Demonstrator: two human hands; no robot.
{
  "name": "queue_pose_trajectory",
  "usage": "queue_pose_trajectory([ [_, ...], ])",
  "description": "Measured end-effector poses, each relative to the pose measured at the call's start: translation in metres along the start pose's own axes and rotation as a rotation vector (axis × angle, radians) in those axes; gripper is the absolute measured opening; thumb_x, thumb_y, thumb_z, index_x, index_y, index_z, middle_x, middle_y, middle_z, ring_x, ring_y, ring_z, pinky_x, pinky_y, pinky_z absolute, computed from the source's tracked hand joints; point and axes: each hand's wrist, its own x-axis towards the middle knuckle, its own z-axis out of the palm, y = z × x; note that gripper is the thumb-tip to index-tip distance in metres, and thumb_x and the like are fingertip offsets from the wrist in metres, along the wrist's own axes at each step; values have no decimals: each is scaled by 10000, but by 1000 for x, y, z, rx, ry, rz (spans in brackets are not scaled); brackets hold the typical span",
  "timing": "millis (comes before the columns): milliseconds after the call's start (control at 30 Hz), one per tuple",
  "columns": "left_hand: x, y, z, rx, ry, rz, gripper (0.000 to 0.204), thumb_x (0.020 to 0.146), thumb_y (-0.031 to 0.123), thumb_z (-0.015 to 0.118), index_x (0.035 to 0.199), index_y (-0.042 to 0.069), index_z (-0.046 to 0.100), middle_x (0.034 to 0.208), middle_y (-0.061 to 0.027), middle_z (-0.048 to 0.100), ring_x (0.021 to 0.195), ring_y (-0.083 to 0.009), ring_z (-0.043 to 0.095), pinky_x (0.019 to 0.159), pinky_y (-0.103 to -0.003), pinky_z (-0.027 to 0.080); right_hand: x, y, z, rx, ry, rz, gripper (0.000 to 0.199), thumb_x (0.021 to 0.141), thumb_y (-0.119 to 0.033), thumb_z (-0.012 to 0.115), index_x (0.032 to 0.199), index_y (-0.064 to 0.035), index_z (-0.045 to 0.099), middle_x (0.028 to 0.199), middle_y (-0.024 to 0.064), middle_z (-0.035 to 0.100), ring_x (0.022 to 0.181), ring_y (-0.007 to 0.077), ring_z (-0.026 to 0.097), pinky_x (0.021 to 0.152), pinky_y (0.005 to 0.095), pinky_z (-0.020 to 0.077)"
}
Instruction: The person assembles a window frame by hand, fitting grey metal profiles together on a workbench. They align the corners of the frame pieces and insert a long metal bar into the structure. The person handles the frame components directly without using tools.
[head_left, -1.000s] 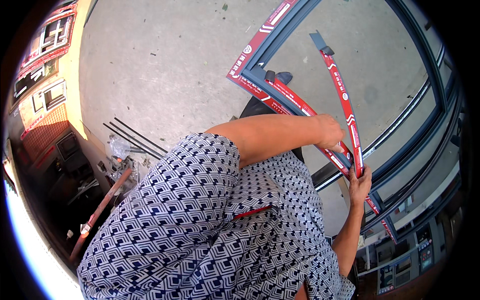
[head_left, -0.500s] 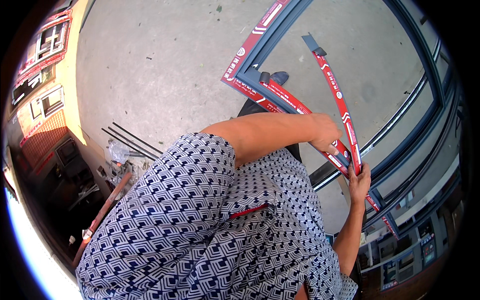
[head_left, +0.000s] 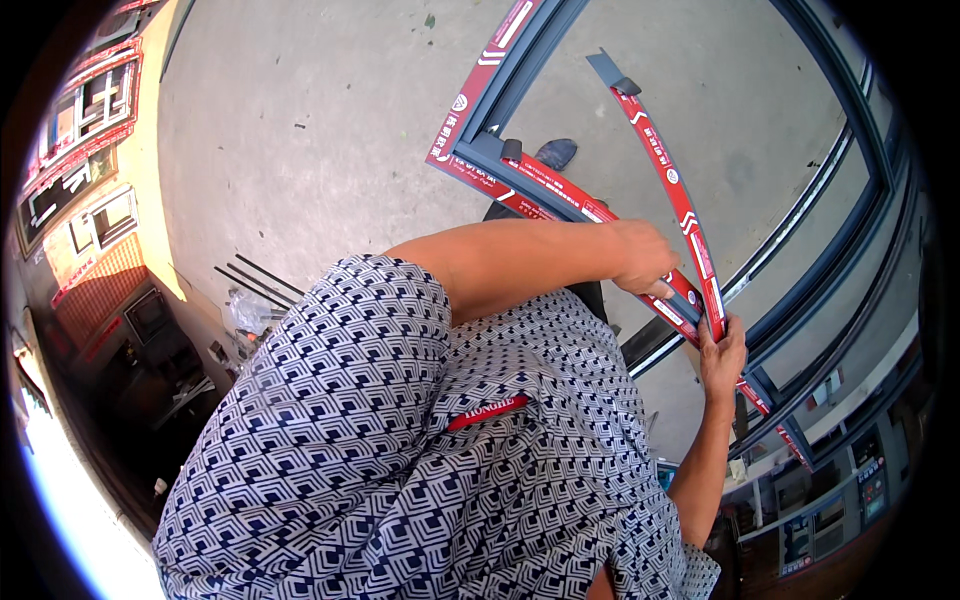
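A long grey window-frame strip [head_left: 662, 168] with red printed protective film slants up from my right hand [head_left: 722, 355]. My right fingers are closed round its lower end, and a curl of film stands near its far tip. Beside it, the big grey window frame [head_left: 520, 78] has a lower bar [head_left: 570, 205] bearing red film, with another curl near the corner. My left hand [head_left: 645, 258] reaches across my body to this bar. Its fingers are curled together against the bar, and what they pinch is hidden.
A shoe [head_left: 556, 153] shows on the concrete floor [head_left: 300, 130] beyond the lower bar. Dark thin rods [head_left: 262, 278] and a clear plastic bag [head_left: 247, 310] lie at the left. Framed windows [head_left: 105, 90] stand at the far left, and more frames [head_left: 800, 500] at the lower right.
The frame and the strip appear shifted slightly left and up in view. Both hands keep nearly the same places on them.
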Motion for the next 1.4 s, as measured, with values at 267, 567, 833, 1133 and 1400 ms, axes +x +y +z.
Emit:
queue_pose_trajectory([
  [267,-3,10,8,165,45,63,672,821,500,844,1197,-22,650,1198,-196,651,1159,-356,641,977,-471,537,-1,14,1,2,-16,37,426,954,-336,783,1226,-23,684,1136,215,710,1072,377,681,958,448,522],
  [567,19,21,14,233,-55,18,735,804,297,822,1375,-69,540,1224,-235,633,1201,-392,604,1071,-453,503,0,44,10,24,117,-64,401,886,-309,818,1133,-20,689,1094,216,705,1086,394,670,949,501,521],
  [833,30,31,13,321,-186,-16,804,790,264,796,1443,-60,458,1280,-267,608,1244,-425,578,1112,-462,475,-11,56,37,128,268,-54,448,873,-302,849,1171,-26,661,1101,197,709,1097,387,667,966,492,518],
  [1133,26,35,7,345,-186,24,838,777,247,805,1468,-68,449,1257,-266,605,1196,-440,581,1063,-477,497,-12,56,45,175,338,-130,452,837,-347,858,1073,-29,640,1073,190,693,1106,402,650,969,507,507],
  [1400,17,42,12,561,-190,-23,868,786,252,844,1474,-90,441,1293,-261,603,1211,-433,584,1081,-473,497,-13,46,41,168,350,-136,476,823,-366,873,1049,-21,637,1060,189,685,1103,385,649,990,496,509],
])
